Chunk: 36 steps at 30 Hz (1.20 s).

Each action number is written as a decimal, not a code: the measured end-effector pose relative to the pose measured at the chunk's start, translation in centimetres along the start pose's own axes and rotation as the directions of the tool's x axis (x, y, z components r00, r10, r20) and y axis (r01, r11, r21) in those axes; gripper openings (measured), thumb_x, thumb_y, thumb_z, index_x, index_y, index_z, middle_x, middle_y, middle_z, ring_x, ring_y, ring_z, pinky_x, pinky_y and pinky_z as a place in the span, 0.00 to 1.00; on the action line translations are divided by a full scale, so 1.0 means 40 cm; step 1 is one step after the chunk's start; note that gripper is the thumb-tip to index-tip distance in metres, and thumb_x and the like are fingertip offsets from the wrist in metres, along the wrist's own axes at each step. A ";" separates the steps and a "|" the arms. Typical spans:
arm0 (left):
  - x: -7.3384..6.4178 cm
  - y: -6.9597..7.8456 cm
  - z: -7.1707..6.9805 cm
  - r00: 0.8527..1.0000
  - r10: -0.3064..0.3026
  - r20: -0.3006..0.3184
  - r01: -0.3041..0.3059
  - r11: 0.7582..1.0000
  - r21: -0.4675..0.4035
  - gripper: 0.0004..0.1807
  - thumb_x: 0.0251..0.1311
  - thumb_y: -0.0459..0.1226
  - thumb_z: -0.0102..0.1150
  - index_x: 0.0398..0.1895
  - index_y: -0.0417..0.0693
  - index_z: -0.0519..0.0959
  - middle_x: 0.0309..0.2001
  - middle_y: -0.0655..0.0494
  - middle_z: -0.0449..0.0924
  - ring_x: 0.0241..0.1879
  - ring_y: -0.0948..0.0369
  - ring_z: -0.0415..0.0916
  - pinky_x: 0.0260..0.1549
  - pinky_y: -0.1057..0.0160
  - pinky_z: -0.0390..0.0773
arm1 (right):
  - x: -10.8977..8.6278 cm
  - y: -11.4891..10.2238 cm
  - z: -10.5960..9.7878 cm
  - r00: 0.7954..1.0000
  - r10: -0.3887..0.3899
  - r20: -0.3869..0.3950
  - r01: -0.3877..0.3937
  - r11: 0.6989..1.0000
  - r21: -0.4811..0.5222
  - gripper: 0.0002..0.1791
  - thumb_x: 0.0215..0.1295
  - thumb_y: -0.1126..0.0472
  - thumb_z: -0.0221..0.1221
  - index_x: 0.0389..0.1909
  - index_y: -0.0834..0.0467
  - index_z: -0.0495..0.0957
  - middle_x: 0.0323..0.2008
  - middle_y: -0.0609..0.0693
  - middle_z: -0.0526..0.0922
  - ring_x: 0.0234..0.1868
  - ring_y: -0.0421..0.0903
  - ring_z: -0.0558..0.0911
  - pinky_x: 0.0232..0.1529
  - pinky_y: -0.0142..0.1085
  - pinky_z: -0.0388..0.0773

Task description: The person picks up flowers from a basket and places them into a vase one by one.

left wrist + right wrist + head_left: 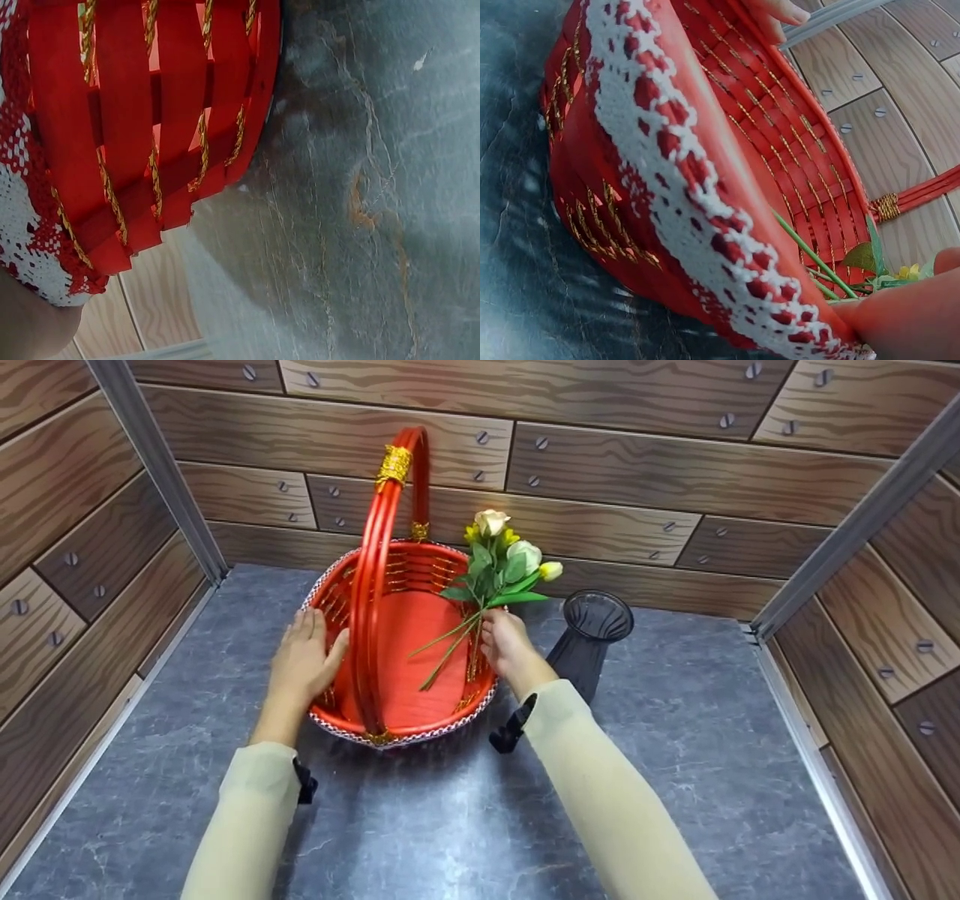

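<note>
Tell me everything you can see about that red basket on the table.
The red basket is woven from flat red strips laced with gold cord, its rim edged in white lace. A tall red hoop handle, wrapped with gold at the top, arches over it. It stands upright on the grey table. The left hand rests on its side; the right hand holds the flowers, stems inside.

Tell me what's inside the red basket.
Inside the red basket only the green stems of the flower bunch, held by the right hand, show. The handle hides a strip of the floor.
</note>
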<state>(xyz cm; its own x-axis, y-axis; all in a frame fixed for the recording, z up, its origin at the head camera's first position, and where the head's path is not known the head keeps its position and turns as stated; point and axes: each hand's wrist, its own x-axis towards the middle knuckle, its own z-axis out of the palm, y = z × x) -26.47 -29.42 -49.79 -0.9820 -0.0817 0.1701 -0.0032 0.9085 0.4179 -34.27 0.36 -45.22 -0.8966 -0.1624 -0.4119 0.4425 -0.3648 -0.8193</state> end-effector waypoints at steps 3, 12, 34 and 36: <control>0.000 -0.002 0.001 1.000 0.001 -0.005 -0.001 1.000 -0.002 0.45 0.75 0.60 0.29 0.76 0.28 0.50 0.77 0.31 0.45 0.78 0.39 0.39 0.76 0.45 0.39 | 0.004 -0.002 0.002 1.000 0.014 0.003 -0.014 1.000 -0.009 0.32 0.74 0.66 0.45 0.77 0.63 0.51 0.77 0.66 0.50 0.79 0.60 0.47 0.79 0.49 0.42; 0.004 0.000 -0.004 1.000 -0.008 -0.011 0.008 1.000 -0.006 0.45 0.75 0.60 0.31 0.76 0.29 0.49 0.77 0.31 0.46 0.78 0.39 0.39 0.76 0.45 0.40 | 0.014 0.003 0.023 1.000 -0.019 -0.011 0.018 0.996 -0.085 0.31 0.71 0.68 0.50 0.73 0.64 0.54 0.68 0.66 0.62 0.77 0.61 0.54 0.77 0.52 0.50; 0.003 0.000 -0.001 1.000 -0.010 -0.009 0.010 1.000 0.008 0.45 0.75 0.61 0.32 0.76 0.29 0.50 0.77 0.31 0.47 0.78 0.40 0.40 0.77 0.46 0.40 | 0.023 0.038 0.045 0.981 0.150 0.125 -0.071 0.869 -0.490 0.26 0.75 0.63 0.50 0.71 0.61 0.58 0.26 0.46 0.68 0.18 0.37 0.65 0.23 0.28 0.64; 0.004 0.000 0.000 1.000 -0.007 -0.009 0.007 1.000 0.009 0.46 0.74 0.61 0.31 0.76 0.29 0.51 0.76 0.31 0.48 0.78 0.40 0.40 0.77 0.46 0.41 | 0.021 0.052 0.048 0.983 0.137 0.126 -0.048 0.840 -0.541 0.31 0.74 0.64 0.51 0.74 0.61 0.54 0.27 0.46 0.66 0.18 0.37 0.63 0.24 0.29 0.65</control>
<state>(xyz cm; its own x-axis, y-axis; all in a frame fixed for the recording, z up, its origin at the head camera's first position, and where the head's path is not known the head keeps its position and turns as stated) -26.63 -29.45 -49.77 -0.9802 -0.0920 0.1754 -0.0120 0.9116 0.4108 -34.14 -2.31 -46.49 -0.8225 -0.3251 -0.4666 0.4234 0.1977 -0.8841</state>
